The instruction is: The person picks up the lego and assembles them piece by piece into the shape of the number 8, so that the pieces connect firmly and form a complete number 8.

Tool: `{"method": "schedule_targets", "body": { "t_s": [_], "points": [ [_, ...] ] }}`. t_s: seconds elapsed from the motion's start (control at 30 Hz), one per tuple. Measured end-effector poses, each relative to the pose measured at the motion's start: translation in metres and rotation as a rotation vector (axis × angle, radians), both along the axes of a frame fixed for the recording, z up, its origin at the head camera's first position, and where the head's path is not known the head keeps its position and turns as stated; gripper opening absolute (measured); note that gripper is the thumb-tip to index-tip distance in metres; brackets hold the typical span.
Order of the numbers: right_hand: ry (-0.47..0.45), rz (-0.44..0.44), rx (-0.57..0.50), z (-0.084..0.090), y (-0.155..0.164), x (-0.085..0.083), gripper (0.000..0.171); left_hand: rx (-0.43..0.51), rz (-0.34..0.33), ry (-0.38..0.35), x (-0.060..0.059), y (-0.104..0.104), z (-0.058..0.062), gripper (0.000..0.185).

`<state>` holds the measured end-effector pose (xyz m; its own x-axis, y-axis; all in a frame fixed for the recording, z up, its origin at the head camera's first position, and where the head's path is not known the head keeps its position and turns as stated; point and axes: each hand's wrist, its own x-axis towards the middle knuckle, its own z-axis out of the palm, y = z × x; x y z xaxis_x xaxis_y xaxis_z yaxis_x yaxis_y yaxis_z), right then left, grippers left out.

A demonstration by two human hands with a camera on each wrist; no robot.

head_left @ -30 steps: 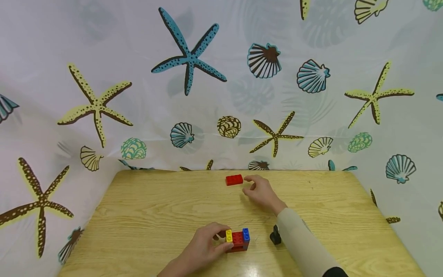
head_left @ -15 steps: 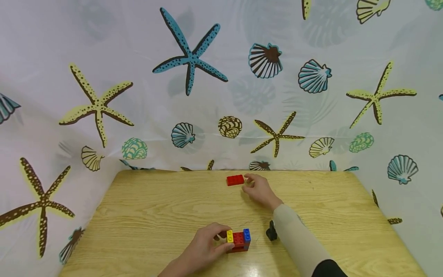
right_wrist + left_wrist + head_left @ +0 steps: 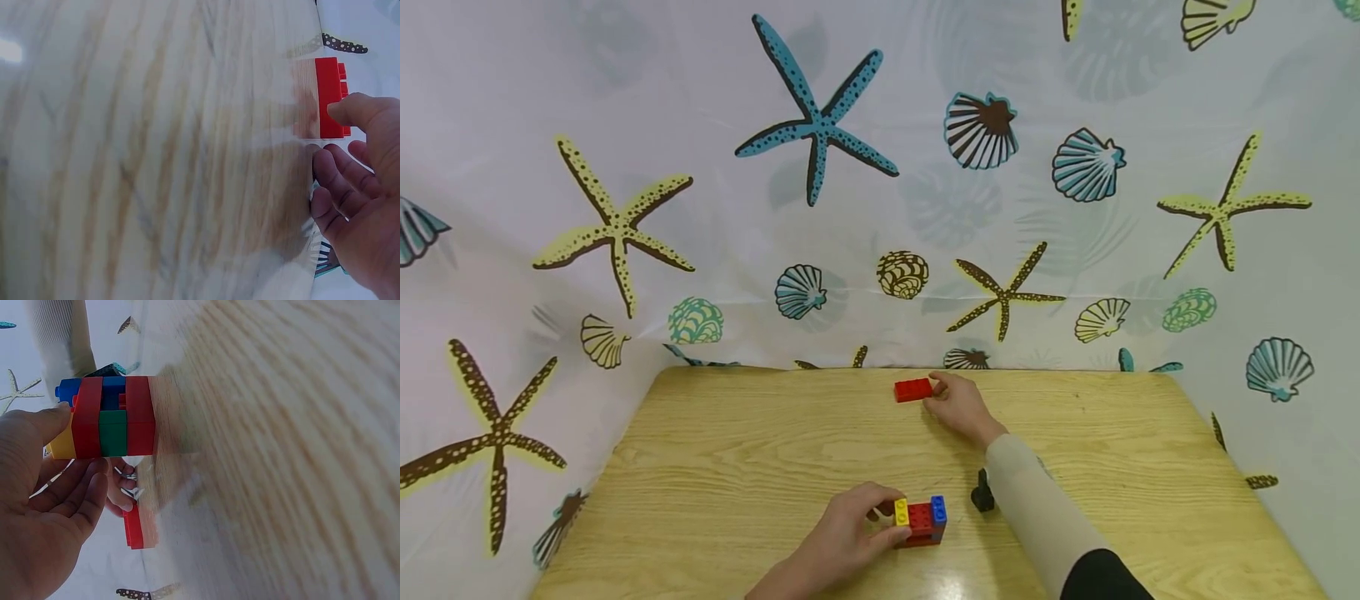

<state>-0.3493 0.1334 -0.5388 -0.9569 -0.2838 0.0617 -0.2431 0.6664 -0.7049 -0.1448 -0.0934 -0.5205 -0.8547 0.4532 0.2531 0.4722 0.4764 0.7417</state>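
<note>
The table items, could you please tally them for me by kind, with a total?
Loose red brick, touched by the right hand: 1
Stack of joined bricks, held by the left hand: 1
Small black object beside the right forearm: 1
Total: 3

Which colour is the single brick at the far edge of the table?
Red. The single brick shows best in the head view, beside the right hand.

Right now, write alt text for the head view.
A left hand holds a small block stack of red, yellow and blue near the front of a wooden table, while the right hand touches a loose red brick at its far edge.
</note>
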Motion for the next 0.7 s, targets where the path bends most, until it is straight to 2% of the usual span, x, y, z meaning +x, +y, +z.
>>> {"method": "schedule_targets", "body": {
  "t_s": [0.33,0.7],
  "points": [
    [0.026,0.002,0.045,0.0056,-0.0015,-0.0027,0.055,0.01,-0.011,-0.003,0.001,0.0007,0.0038,0.037],
    [0.04,-0.019,0.075,0.0042,-0.0066,-0.0033,0.04,0.009,-0.011,-0.002,0.0012,-0.001,0.0024,0.038]
  ]
}}
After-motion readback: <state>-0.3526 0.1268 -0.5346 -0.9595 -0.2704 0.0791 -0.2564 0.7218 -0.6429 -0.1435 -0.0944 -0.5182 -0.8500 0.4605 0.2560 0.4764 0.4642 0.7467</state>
